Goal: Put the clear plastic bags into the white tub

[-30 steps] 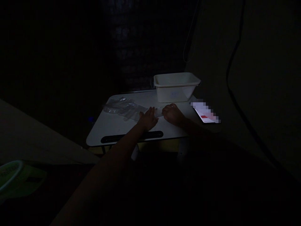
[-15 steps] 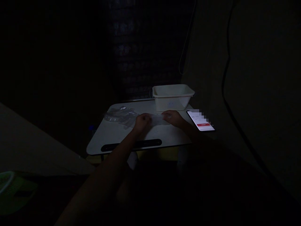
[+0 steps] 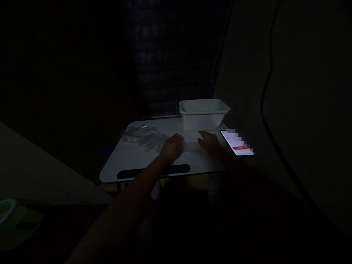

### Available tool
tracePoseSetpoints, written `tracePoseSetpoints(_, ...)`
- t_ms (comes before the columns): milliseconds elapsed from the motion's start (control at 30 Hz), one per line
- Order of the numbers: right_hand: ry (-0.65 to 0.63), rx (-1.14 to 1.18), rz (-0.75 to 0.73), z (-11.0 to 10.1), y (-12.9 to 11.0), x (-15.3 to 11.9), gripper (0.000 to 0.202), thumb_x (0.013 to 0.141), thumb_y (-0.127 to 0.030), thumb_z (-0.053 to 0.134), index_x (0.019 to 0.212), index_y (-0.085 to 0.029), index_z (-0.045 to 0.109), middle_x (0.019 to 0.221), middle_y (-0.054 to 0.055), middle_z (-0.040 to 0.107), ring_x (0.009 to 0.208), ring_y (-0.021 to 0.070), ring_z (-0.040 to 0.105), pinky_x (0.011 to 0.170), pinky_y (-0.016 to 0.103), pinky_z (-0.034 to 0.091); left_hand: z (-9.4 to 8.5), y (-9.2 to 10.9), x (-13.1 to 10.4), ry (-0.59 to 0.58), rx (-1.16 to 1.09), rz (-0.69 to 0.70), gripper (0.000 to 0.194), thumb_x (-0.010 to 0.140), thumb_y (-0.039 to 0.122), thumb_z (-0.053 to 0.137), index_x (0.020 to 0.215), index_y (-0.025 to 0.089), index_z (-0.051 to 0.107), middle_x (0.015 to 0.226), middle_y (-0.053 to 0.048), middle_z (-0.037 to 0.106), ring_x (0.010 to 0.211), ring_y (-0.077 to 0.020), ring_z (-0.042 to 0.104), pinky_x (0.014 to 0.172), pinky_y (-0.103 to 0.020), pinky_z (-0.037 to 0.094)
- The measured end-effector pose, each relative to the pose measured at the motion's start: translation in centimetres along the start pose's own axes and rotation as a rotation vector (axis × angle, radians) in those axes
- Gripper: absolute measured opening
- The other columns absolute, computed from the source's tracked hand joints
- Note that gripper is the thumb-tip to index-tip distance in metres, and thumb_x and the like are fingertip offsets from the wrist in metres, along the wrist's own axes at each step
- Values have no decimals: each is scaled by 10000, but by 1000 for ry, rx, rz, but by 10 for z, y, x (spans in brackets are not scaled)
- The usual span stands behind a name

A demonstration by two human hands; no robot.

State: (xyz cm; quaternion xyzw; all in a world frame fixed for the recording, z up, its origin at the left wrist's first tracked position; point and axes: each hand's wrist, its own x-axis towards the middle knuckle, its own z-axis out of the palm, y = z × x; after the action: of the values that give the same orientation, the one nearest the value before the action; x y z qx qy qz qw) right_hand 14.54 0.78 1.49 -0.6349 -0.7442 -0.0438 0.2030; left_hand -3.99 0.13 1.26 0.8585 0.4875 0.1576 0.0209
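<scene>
The scene is very dark. My left hand lies flat, fingers apart, on a small white lap table. My right hand also rests flat on the table to the right of it. Between the two hands lies a clear plastic piece, pressed flat on the tabletop; both hands touch its ends. A heap of clear plastic bags sits to the left of my left hand. A white plastic tub stands at the back right of the table.
A lit phone lies at the table's right edge. The table's front edge has a dark slot. A cable hangs down the wall at right. A green object lies at the lower left.
Both hands held the clear piece up between closed fingers half a second ago. They now lie flat and apart, with the piece spread on the table.
</scene>
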Motion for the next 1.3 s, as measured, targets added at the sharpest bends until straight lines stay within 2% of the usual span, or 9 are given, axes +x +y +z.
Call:
tracePoseSetpoints(133,-56,-67,-169,5,-21,-5,434,840,-265,239,1181,-63,417,1220,140,465,1114,194,421,907,345,332,7,12,-3,-207,179,-18,494,844,332,194,1279,102,240,1352,-122,244,1247,-196,181,967,-441,213)
tracePoseSetpoints(233,-111,-59,-252,15,-37,-10,476,856,-319,171,1213,-79,376,1269,127,410,1161,190,365,921,378,316,11,15,-5,-256,221,-54,510,851,349,153,1284,89,222,1359,-136,215,1254,-201,154,968,-459,188)
tracePoseSetpoints(333,-151,-108,-327,24,-41,-16,485,856,-356,173,1224,-100,359,1293,123,376,1194,199,313,930,455,280,12,15,-4,-280,236,-87,511,850,334,137,1288,81,206,1362,-145,199,1256,-211,141,955,-501,172)
tracePoseSetpoints(467,-139,-173,-322,30,-30,-19,476,859,-359,182,1221,-105,359,1303,133,355,1202,206,298,934,515,231,12,16,-3,-292,249,-106,536,847,350,114,1290,59,193,1367,-154,172,1260,-224,122,941,-550,144)
tracePoseSetpoints(700,-29,-251,-262,31,1,-21,450,865,-341,177,1209,-132,378,1296,136,366,1198,218,304,939,533,197,8,20,-1,-341,247,-130,564,841,384,121,1299,60,176,1374,-148,146,1261,-248,99,941,-561,136)
tracePoseSetpoints(867,-89,-262,-195,27,22,-21,455,857,-312,187,1195,-95,401,1279,175,375,1190,271,309,891,592,223,6,21,-2,-345,230,-145,565,842,386,112,1300,62,173,1376,-148,136,1262,-244,97,940,-568,123)
tracePoseSetpoints(967,-49,-246,-148,26,24,-19,470,858,-323,165,1192,-97,405,1268,184,387,1187,273,313,890,601,211,7,22,-3,-336,231,-156,567,842,386,107,1298,56,180,1375,-151,134,1263,-241,97,943,-561,123)
tracePoseSetpoints(1100,6,-181,-158,25,5,-13,465,863,-336,146,1201,-133,392,1281,146,384,1199,227,303,917,569,197,7,24,-3,-319,238,-181,574,841,384,98,1294,43,185,1374,-158,133,1261,-247,99,936,-571,129)
tracePoseSetpoints(1300,-169,-109,-309,28,-36,-11,471,863,-346,149,1216,-131,374,1305,112,356,1204,200,297,934,524,223,7,25,-3,-336,237,-189,552,838,354,114,1299,58,177,1376,-146,140,1263,-245,88,935,-567,143)
